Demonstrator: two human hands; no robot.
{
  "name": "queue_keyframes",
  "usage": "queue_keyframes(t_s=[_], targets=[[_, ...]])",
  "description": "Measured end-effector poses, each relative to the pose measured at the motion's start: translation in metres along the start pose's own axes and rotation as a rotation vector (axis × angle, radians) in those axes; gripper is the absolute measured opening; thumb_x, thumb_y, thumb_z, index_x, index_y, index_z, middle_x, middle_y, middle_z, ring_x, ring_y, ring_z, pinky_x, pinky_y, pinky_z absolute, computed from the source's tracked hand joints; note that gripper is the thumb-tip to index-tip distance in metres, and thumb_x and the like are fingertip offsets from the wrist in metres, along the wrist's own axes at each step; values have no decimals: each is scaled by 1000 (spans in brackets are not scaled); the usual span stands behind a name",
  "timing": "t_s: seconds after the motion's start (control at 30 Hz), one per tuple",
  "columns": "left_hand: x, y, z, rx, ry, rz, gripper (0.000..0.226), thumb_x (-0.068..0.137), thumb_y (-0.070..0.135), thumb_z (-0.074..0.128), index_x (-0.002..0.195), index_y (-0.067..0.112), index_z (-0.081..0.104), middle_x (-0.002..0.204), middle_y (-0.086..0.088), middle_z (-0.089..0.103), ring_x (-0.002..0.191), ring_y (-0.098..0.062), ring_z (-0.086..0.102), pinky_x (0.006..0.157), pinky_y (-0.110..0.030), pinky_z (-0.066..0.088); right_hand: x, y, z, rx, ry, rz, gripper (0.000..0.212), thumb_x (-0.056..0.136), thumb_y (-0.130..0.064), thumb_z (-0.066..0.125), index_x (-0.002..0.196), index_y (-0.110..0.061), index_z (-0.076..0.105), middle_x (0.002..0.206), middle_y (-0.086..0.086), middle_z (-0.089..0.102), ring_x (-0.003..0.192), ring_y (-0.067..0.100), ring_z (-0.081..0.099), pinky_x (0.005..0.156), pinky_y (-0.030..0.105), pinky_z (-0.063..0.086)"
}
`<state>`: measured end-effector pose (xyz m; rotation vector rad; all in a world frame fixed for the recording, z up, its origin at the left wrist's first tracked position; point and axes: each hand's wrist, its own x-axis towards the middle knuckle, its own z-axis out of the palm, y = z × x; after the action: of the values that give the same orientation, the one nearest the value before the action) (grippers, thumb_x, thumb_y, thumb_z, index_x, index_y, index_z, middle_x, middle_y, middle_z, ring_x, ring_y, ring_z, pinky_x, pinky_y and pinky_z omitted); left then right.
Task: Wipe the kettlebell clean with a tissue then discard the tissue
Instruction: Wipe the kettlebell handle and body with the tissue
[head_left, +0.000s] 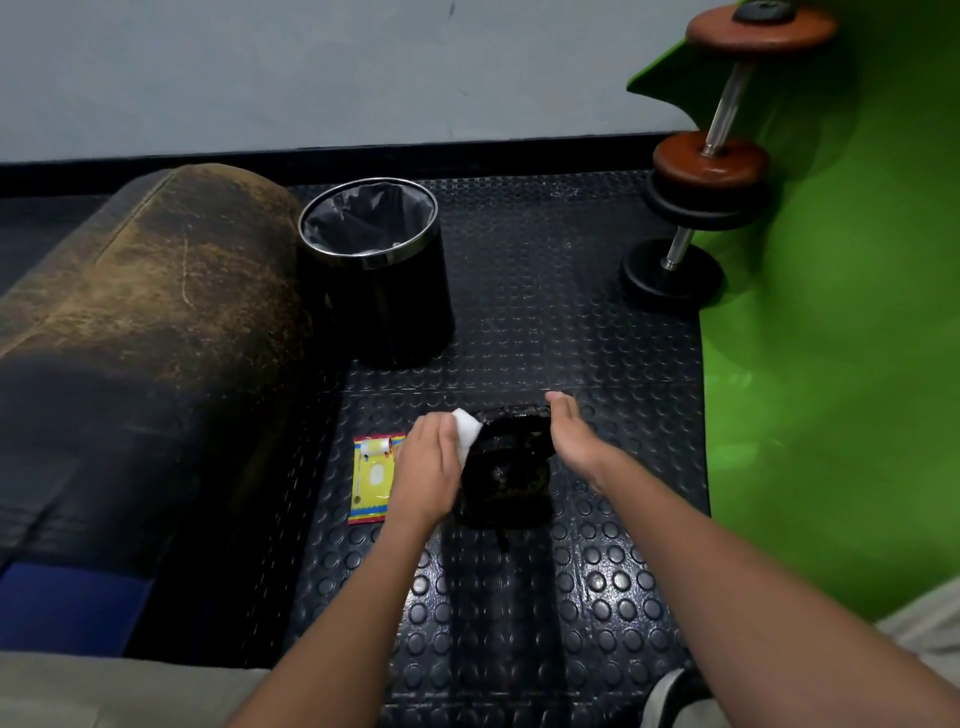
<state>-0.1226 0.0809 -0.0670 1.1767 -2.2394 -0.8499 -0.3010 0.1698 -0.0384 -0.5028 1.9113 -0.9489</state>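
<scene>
Both bare forearms reached out from the bottom edge over the black studded rubber floor. Ahead, my left hand pressed a folded white tissue against the left side of the black cast-iron kettlebell, its fingers laid over the tissue rather than clenched; how firmly they gripped it, I couldn't tell. My right hand sat released, fingers straight, right at the kettlebell's far side, probably to steady it; actual contact wasn't clear. The kettlebell stood on the floor between both hands. A yellow tissue packet lay just left of my left hand. The round black bin with a steel rim and dark liner waited beyond, beside a worn brown leather bolster, handy for the discard. Wiping looked underway, discard not yet done.
</scene>
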Motion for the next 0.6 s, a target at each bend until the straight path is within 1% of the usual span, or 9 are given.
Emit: queue_keyframes(t_s=[0.07, 0.13, 0.2, 0.27, 0.33, 0.4, 0.5, 0.53, 0.6], targets=[[7, 13, 3, -76, 35, -114, 41, 106, 34, 22, 79, 17, 47, 82, 2, 54, 81, -18, 50, 75, -32, 36, 1, 0, 0, 3, 0, -1, 55, 105, -46, 6, 157, -28, 14, 164, -1, 11, 149, 24, 16, 118, 45, 15], [17, 25, 7, 31, 27, -175, 43, 104, 30, 22, 75, 12, 49, 82, -5, 59, 79, -24, 53, 73, -35, 36, 2, 0, 1, 14, 4, 1, 54, 105, -45, 7, 157, -28, 14, 164, -1, 12, 149, 24, 16, 118, 44, 15], [25, 35, 9, 265, 2, -113, 44, 101, 28, 21, 78, 11, 54, 86, -10, 65, 80, -29, 57, 73, -38, 41, 1, 0, 1, 38, 17, -3, 53, 106, -44, 8, 156, -29, 17, 164, -1, 14, 148, 23, 18, 118, 43, 16], [30, 48, 10, 464, -70, -15, 51, 97, 29, 13, 90, 12, 61, 92, -9, 67, 86, -31, 61, 76, -39, 43, 0, 0, 1, 88, 26, -14, 52, 106, -43, 9, 156, -30, 19, 163, -2, 15, 148, 21, 19, 118, 43, 17], [25, 63, 18, 557, -130, 129, 59, 93, 31, 4, 102, 15, 60, 99, -7, 65, 91, -30, 58, 79, -41, 41, 0, 1, 1, 136, 34, -23, 50, 107, -43, 12, 155, -32, 22, 163, -2, 17, 147, 21, 21, 117, 43, 20], [15, 69, 25, 524, -132, 224, 50, 98, 36, 13, 105, 14, 58, 100, -5, 61, 92, -28, 54, 88, -42, 40, 1, 4, 1, 172, 47, -17, 48, 107, -43, 14, 153, -35, 26, 161, -1, 22, 145, 21, 25, 116, 43, 23], [10, 55, 23, 436, -112, 307, 42, 103, 39, 28, 121, 13, 55, 108, -1, 58, 99, -22, 52, 100, -37, 38, 4, 10, 0, 186, 65, 21, 46, 106, -44, 18, 147, -37, 35, 155, 3, 33, 137, 24, 36, 114, 44, 30], [11, 47, 19, 410, -103, 322, 41, 103, 39, 28, 124, 15, 54, 109, 1, 57, 100, -20, 51, 100, -35, 37, 5, 11, 1, 189, 61, 32, 45, 105, -44, 19, 144, -37, 41, 152, 4, 37, 133, 24, 39, 111, 44, 32], [11, 32, 9, 339, -66, 281, 35, 104, 37, 27, 113, 18, 55, 101, 5, 56, 95, -17, 50, 95, -33, 38, 5, 12, 1, 210, 43, 43, 45, 104, -44, 19, 136, -38, 49, 147, 5, 43, 127, 23, 43, 107, 43, 34]])
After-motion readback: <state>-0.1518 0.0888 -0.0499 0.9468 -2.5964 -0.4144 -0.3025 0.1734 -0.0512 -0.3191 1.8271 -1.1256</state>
